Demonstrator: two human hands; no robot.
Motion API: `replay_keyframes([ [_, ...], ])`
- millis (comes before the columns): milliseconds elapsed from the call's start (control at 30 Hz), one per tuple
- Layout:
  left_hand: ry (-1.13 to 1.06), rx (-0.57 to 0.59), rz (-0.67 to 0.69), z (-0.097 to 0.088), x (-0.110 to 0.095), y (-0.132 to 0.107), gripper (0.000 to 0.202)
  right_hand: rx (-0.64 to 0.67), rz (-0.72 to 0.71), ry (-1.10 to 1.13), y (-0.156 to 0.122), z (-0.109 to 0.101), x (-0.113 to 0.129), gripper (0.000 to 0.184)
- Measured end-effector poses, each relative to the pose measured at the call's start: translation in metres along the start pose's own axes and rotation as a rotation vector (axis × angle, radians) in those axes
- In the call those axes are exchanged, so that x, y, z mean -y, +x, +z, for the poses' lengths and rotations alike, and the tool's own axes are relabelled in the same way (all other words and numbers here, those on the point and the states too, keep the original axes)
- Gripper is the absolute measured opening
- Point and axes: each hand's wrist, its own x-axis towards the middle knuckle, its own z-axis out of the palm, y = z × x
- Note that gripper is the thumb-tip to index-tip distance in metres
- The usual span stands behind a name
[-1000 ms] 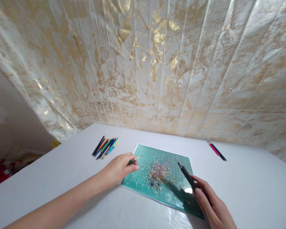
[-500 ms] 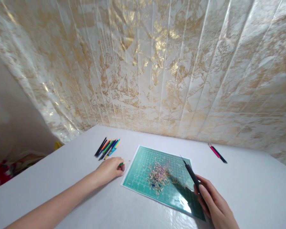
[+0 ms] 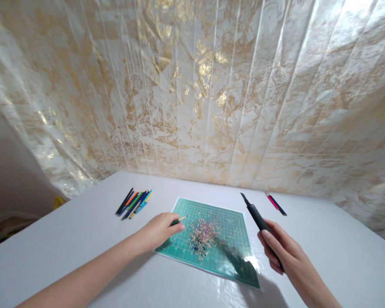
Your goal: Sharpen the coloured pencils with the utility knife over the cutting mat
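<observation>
My left hand (image 3: 158,231) is closed around a green pencil (image 3: 179,220), its sharpened tip pointing right over the left part of a green cutting mat (image 3: 231,256). A heap of pencil shavings (image 3: 202,236) lies in the mat's middle. My right hand (image 3: 287,256) grips a black craft knife (image 3: 255,214), held above the mat's right edge with the blade pointing up and away to the left.
A row of several coloured pencils (image 3: 133,202) lies on the white table (image 3: 83,239) to the far left of the mat. Two more pencils, pink and black (image 3: 275,203), lie to the far right. A gold-patterned sheet (image 3: 192,94) hangs behind the table.
My left hand drew back to the left off the mat, then returned over its left edge with the pencil. My right hand lifted the knife up and to the right.
</observation>
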Motion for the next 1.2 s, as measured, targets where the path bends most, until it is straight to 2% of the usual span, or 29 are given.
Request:
replay_keyframes([
  [133, -0.191, -0.058, 0.067, 0.016, -0.009, 0.019, 0.024, 0.128, 0.024, -0.09, 0.006, -0.007, 0.016, 0.046],
  [233, -0.381, -0.085, 0.059, 0.024, -0.012, 0.028, 0.022, 0.186, 0.015, -0.163, 0.009, -0.007, 0.02, 0.044],
  [367, -0.686, 0.004, -0.03, 0.033, -0.019, 0.035, 0.038, 0.125, -0.026, -0.23, 0.013, -0.004, 0.012, 0.044],
  [467, -0.888, 0.088, -0.076, 0.041, -0.023, 0.035, 0.049, 0.123, -0.072, -0.397, 0.016, -0.004, -0.004, 0.043],
  [500, -0.937, 0.099, -0.083, 0.043, -0.022, 0.033, 0.053, 0.107, -0.104, -0.423, 0.017, -0.006, -0.01, 0.042],
  [567, -1.029, 0.105, -0.091, 0.048, -0.017, 0.03, 0.054, -0.11, -0.131, -0.416, 0.022, -0.011, -0.023, 0.042],
  [600, -1.154, 0.087, -0.102, 0.05, -0.012, 0.029, 0.054, -0.197, -0.112, -0.431, 0.025, -0.015, -0.029, 0.044],
  [733, -1.426, -0.114, -0.18, 0.055, 0.003, 0.027, 0.049, -0.268, -0.111, -0.608, 0.04, -0.029, -0.042, 0.05],
  [800, -1.476, -0.125, -0.234, 0.057, 0.005, 0.025, 0.05, -0.242, -0.13, -0.725, 0.05, -0.03, -0.043, 0.053],
  [867, -1.491, -0.086, -0.266, 0.06, 0.004, 0.02, 0.052, -0.196, -0.143, -0.859, 0.063, -0.03, -0.042, 0.055],
  [967, -1.469, -0.052, -0.287, 0.066, 0.002, 0.012, 0.054, -0.101, -0.113, -0.945, 0.087, -0.029, -0.041, 0.051],
  [1067, -1.445, -0.012, -0.303, 0.069, 0.002, 0.007, 0.058, -0.021, -0.082, -1.059, 0.11, -0.027, -0.038, 0.055],
  [1200, -1.428, 0.001, -0.315, 0.067, 0.004, 0.004, 0.061, 0.063, -0.055, -1.159, 0.125, -0.017, -0.031, 0.055],
])
